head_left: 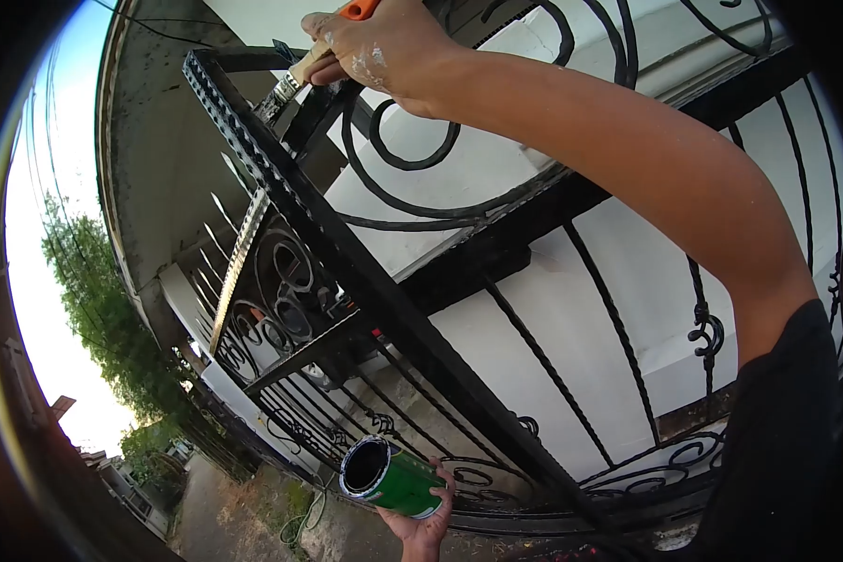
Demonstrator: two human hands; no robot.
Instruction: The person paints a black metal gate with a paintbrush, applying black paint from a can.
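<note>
My right hand (389, 61), spotted with pale paint, is closed around a paintbrush (292, 82) with an orange handle end. The bristles sit against the upper corner of a black metal gate (347, 253), close to its textured upright edge. Low in the view, my left hand (421, 532) grips a green paint can (408, 482) from the side and below. The can is tilted, its open mouth facing up and left, with dark paint inside and smears on the rim.
Black scrollwork (412, 164) and twisted bars (571, 361) fill the gate in front of a white wall (553, 281). A second gate section (281, 365) with pointed spikes stands beyond. A green hose (304, 525) lies on the ground near a lane (201, 506).
</note>
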